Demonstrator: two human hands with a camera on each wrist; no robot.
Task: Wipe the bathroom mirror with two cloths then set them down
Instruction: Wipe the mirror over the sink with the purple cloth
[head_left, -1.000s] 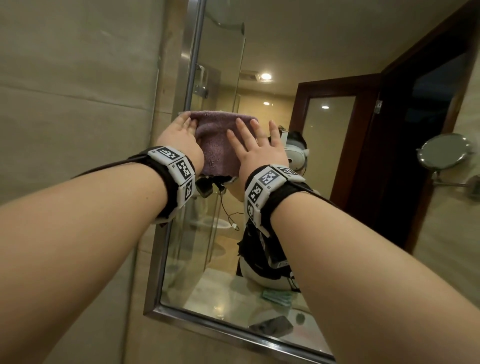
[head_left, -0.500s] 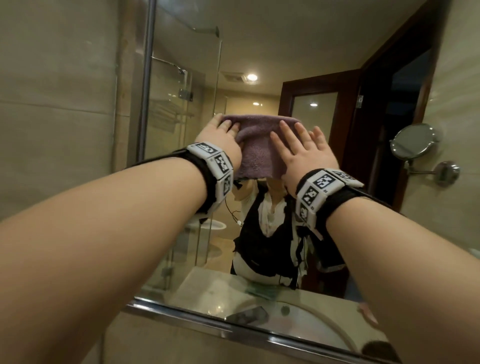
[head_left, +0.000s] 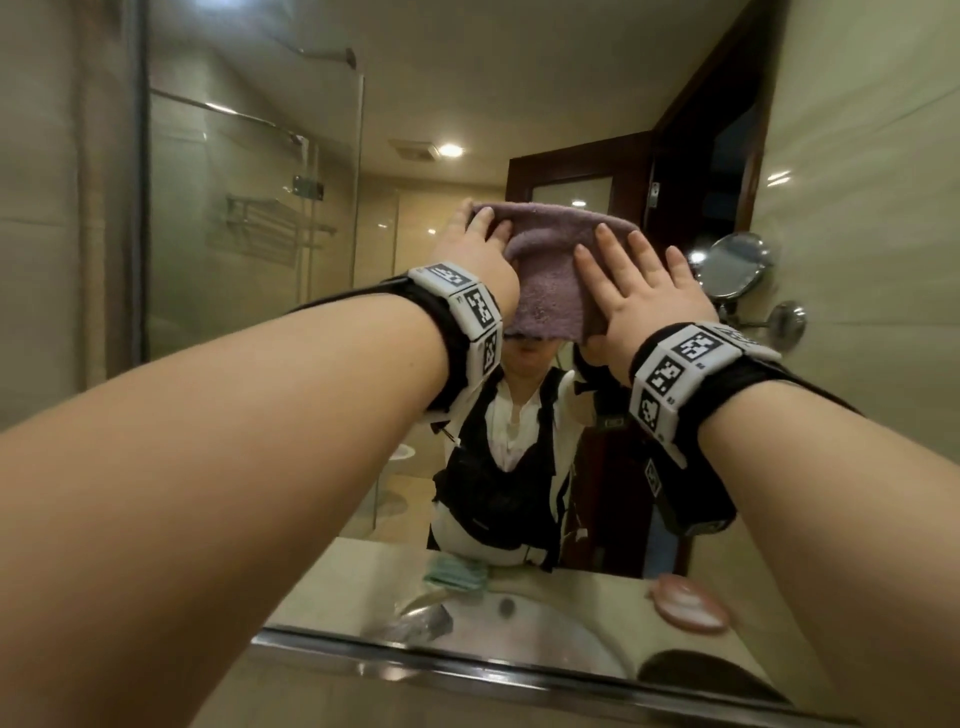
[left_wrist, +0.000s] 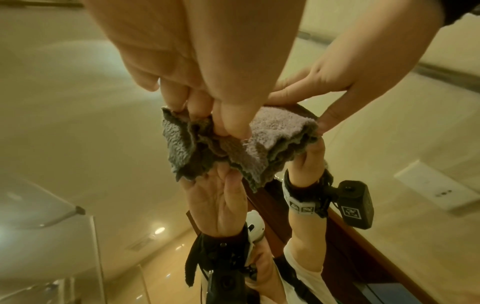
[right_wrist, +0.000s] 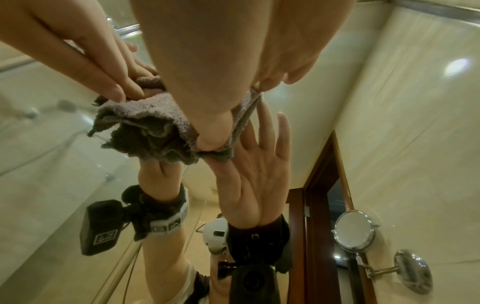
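A folded purple cloth (head_left: 550, 270) lies flat against the bathroom mirror (head_left: 249, 291), at about head height in the head view. My left hand (head_left: 478, 244) presses its upper left part with straight fingers. My right hand (head_left: 639, 280) lies flat on its right side, fingers spread. In the left wrist view the left fingers (left_wrist: 228, 123) push into the cloth (left_wrist: 275, 131). In the right wrist view my right thumb (right_wrist: 207, 137) bears on the lower edge of the cloth (right_wrist: 145, 115). A green cloth (head_left: 457, 574) shows reflected on the counter.
The mirror's steel frame (head_left: 467, 670) runs along the bottom. Reflected in the glass are the basin (head_left: 545, 629), a pink soap dish (head_left: 691, 605) and a glass shower screen (head_left: 249, 218). A round shaving mirror (head_left: 732, 265) on an arm juts out by the right wall.
Both hands have slid the purple cloth to the right across the glass, away from the mirror's left frame and toward its middle. Their hold on the cloth is unchanged.
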